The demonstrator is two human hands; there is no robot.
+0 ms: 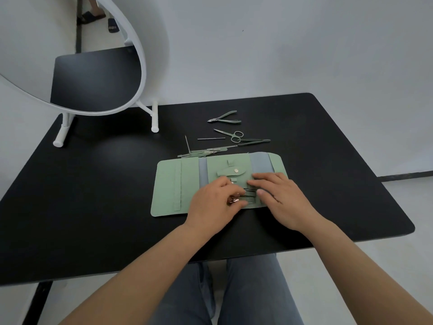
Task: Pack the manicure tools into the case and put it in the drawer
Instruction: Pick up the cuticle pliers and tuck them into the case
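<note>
Sliding squarely under its loop was advised: a metal tool point(235, 200) was pinched by the left hand point(212, 202); the case point(168, 184) was pressed flat by the right hand point(278, 195), fingers spread.

I see the green case point(173, 184) lying open, centre frame, on the black table point(93, 195). Left hand point(212, 204) pinches a shiny metal tool point(234, 200) at the case's lower middle. Right hand point(280, 200) lies flat just beside it, fingers on the case. Nippers point(225, 117), scissors point(230, 134), tweezers point(254, 142) lie above the case. White-framed mirror point(98, 66), upper left.
</note>
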